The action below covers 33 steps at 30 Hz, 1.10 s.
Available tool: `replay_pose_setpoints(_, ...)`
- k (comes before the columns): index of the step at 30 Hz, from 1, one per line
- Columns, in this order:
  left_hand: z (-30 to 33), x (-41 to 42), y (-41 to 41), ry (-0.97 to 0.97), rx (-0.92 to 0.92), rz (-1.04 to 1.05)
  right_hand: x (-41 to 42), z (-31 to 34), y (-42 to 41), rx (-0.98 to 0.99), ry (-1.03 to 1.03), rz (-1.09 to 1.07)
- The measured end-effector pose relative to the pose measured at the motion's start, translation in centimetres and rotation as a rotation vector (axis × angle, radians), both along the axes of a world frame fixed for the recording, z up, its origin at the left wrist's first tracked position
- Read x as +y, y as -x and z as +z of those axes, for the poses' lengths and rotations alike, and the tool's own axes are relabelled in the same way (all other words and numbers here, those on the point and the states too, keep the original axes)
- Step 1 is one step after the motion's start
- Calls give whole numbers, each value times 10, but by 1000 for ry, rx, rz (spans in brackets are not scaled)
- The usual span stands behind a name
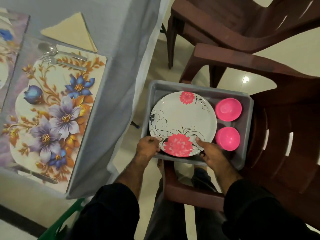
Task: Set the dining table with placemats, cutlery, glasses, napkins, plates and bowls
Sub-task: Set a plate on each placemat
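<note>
Plate: I have a white round plate (181,118) with pink flowers and black swirls in both hands. It sits in a grey plastic tub (245,163) resting on a brown plastic chair (285,135).
Left hand (147,147): fingers curled round the plate's near-left rim, gripping it.
Right hand (209,153): thumb on top of the near-right rim, fingers under it, pinching it.
Bowls: two pink bowls (228,109) stand in the tub just right of the plate.
Destination: a floral placemat (57,110) on the table to my left, already carrying a spoon (52,49) and a fork (52,60) at its far end, with a folded beige napkin (72,32) beyond.
Risk: I judge the plate's far edge could catch the tub wall or knock the bowls as I lift. Both grips are on the near rim only, so it may tip.
Risk at table: swinging left, it could land on the cutlery.
Writing: no brands, labels or text that I can read.
</note>
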<state>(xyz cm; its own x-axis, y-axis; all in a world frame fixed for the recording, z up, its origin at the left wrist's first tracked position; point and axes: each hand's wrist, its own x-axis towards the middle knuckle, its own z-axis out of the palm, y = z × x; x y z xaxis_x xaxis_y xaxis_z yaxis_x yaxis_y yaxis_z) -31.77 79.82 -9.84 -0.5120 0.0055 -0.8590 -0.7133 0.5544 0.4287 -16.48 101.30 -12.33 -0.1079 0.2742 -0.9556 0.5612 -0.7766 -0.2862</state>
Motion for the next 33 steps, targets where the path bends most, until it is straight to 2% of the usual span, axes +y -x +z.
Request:
replay_pose_setpoints(6, 44, 5, 1, 23, 90, 114, 12, 50, -5, 44, -120, 86)
replay_pose_setpoints(11, 92, 20, -7, 6, 12, 137, 31, 102, -26, 126, -83, 133)
replay_pose_setpoints(13, 120, 27, -13, -115, -44, 258, 38, 130, -29, 191, -56, 160)
replay_pose_setpoints(16, 166, 30, -22, -527, -166, 521, 47, 172, -23, 306, -47, 220)
replay_pose_setpoints(18, 184, 25, -30, -680, -154, 666, 49, 200, -14, 388, -42, 252)
replay_pose_setpoints(23, 234, 14, -54, -736, -17, 767, 51, 249, 9, 496, -24, 410)
replay_pose_setpoints(28, 272, -22, -72, -642, 164, 870, 36, 291, 28, 558, -63, 740)
replay_pose_setpoints(33, 289, -85, -101, -628, 289, 1012, 0, 332, 63, 644, -169, 759)
